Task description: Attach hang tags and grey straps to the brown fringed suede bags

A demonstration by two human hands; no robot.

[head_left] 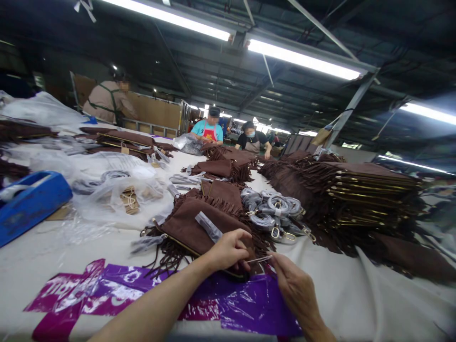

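Observation:
A brown fringed bag (192, 223) with a gold zipper lies in front of me, and a strip of grey plastic wrap (208, 227) rests on its face. My left hand (231, 249) is closed above the bag's near right corner, with the fingers pinched at one end of a thin white string (259, 259). Thumb and forefinger of my right hand (294, 285) grip the other end, just off the corner. Between the two hands the string is stretched. What else sits under my left fingers is hidden.
Wrapped grey straps with gold clips (274, 209) lie beyond the bag. Stacked brown bags (370, 194) rise at right. At left are a blue tape dispenser (35, 199) and paper tags (130, 199) in clear plastic. Purple tape (256, 304) covers the near edge. Several people work farther back.

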